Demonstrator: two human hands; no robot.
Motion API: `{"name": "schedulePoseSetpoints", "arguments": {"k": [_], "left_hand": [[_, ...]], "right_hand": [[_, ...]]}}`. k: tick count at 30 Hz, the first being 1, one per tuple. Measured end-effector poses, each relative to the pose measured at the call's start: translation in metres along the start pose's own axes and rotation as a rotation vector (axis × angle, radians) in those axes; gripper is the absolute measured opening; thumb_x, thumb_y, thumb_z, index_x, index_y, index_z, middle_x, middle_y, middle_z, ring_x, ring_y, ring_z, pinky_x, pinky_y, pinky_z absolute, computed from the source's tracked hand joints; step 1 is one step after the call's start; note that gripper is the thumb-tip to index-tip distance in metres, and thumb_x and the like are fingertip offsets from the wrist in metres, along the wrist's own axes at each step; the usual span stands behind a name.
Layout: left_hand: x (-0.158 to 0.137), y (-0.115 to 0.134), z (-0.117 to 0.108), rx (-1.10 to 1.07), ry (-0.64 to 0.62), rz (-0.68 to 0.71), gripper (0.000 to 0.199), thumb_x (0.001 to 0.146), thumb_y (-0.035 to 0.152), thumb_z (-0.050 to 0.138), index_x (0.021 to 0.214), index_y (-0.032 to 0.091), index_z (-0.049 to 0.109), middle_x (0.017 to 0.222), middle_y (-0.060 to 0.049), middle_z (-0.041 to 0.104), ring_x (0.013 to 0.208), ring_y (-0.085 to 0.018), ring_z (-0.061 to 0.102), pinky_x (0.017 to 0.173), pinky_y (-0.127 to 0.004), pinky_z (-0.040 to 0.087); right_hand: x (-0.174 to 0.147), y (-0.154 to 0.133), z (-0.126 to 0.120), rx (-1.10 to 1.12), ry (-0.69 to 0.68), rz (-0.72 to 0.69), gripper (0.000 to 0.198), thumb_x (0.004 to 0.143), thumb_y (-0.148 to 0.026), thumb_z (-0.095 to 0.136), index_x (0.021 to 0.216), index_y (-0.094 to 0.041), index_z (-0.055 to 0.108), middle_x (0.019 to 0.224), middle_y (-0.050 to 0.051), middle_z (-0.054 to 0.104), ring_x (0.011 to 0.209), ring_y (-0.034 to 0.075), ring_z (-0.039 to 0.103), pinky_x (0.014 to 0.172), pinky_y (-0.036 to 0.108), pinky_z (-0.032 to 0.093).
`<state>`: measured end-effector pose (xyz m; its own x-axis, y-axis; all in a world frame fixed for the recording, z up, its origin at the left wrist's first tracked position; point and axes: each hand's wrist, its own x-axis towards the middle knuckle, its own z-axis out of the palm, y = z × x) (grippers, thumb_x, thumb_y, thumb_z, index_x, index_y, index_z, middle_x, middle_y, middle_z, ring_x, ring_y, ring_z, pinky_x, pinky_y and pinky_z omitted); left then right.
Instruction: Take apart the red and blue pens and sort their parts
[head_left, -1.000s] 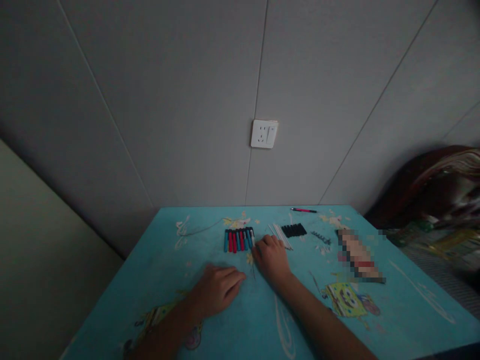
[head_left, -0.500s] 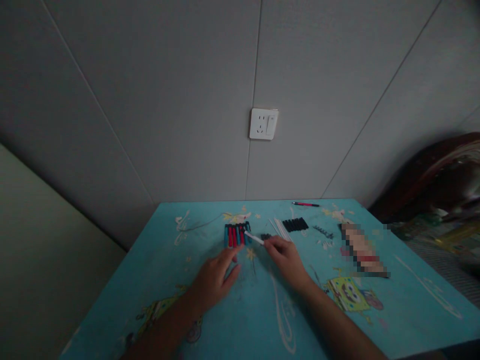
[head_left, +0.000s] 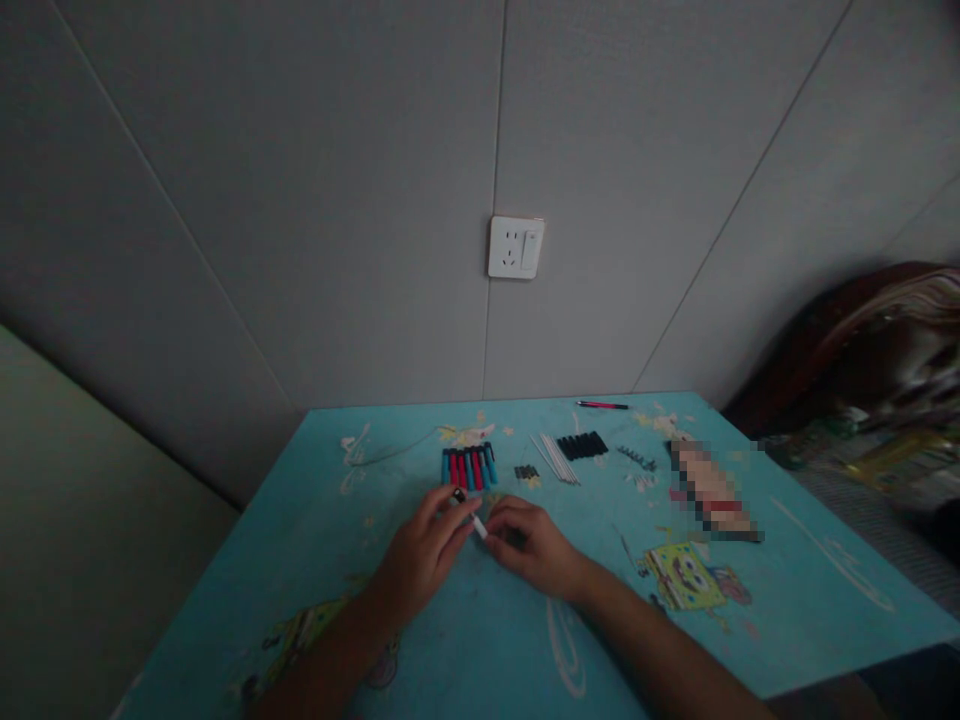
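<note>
My left hand and my right hand meet over the near middle of the table, both closed on a slim white pen-like piece. Its black end shows by my left fingertips, and the white end sits between my right thumb and fingers. The middle of it is partly covered by my left fingers. Just beyond my left hand lies a row of blue and red pen barrels with black ends. A small group of dark little parts is to the right of that row.
Further right are thin white sticks, black tube-like pieces, small dark parts and small white bits. A red and black pen lies near the wall. A blurred-out flat item lies at the table's right.
My right hand has drawn the white piece back from the pen row towards me and leftwards. My left hand has closed on its black end. The view has shifted slightly.
</note>
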<state>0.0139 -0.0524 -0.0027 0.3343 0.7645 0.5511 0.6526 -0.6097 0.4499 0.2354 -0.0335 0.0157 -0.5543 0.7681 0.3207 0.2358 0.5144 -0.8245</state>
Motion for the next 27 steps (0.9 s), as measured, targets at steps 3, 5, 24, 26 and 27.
{"name": "schedulePoseSetpoints", "arguments": {"k": [3,5,24,26,27], "left_hand": [[0.006,0.001,-0.003,0.009,-0.006,-0.096,0.034,0.096,0.023,0.05,0.13,0.028,0.053,0.137,-0.01,0.044,0.116,-0.021,0.055,0.097,-0.038,0.051],[0.008,-0.001,-0.003,-0.004,-0.048,-0.113,0.024,0.097,0.024,0.05,0.119,0.025,0.06,0.13,-0.009,0.05,0.112,-0.021,0.056,0.096,-0.039,0.051],[0.006,0.0,0.003,-0.489,-0.001,-0.432,0.022,0.094,0.037,0.053,0.105,0.019,0.061,0.101,-0.007,0.07,0.097,-0.021,0.066,0.087,-0.033,0.052],[0.006,0.002,0.004,-0.5,-0.014,-0.422,0.022,0.095,0.037,0.052,0.105,0.019,0.06,0.1,-0.007,0.069,0.096,-0.021,0.066,0.085,-0.032,0.052],[0.006,0.003,0.004,-0.498,-0.026,-0.414,0.022,0.095,0.037,0.051,0.105,0.019,0.06,0.099,-0.006,0.069,0.095,-0.02,0.065,0.085,-0.031,0.052]], "right_hand": [[0.001,-0.001,-0.007,-0.104,0.06,-0.008,0.012,0.09,-0.026,0.059,0.093,-0.018,0.068,0.09,0.005,0.06,0.081,0.015,0.058,0.075,0.028,0.049],[0.002,-0.001,-0.011,-0.186,0.103,-0.006,0.012,0.091,-0.025,0.058,0.093,-0.019,0.068,0.091,0.006,0.06,0.084,0.016,0.058,0.077,0.029,0.049],[0.003,0.02,-0.063,-0.681,0.367,0.258,0.022,0.095,-0.022,0.049,0.102,-0.018,0.069,0.097,0.009,0.068,0.092,0.02,0.061,0.086,0.03,0.045],[0.0,0.027,-0.078,-0.78,0.392,0.342,0.024,0.094,-0.021,0.048,0.105,-0.018,0.07,0.1,0.009,0.068,0.095,0.02,0.062,0.089,0.03,0.045],[-0.002,0.03,-0.085,-0.825,0.406,0.386,0.025,0.094,-0.021,0.047,0.106,-0.018,0.07,0.103,0.01,0.068,0.096,0.02,0.062,0.09,0.03,0.044]]}}
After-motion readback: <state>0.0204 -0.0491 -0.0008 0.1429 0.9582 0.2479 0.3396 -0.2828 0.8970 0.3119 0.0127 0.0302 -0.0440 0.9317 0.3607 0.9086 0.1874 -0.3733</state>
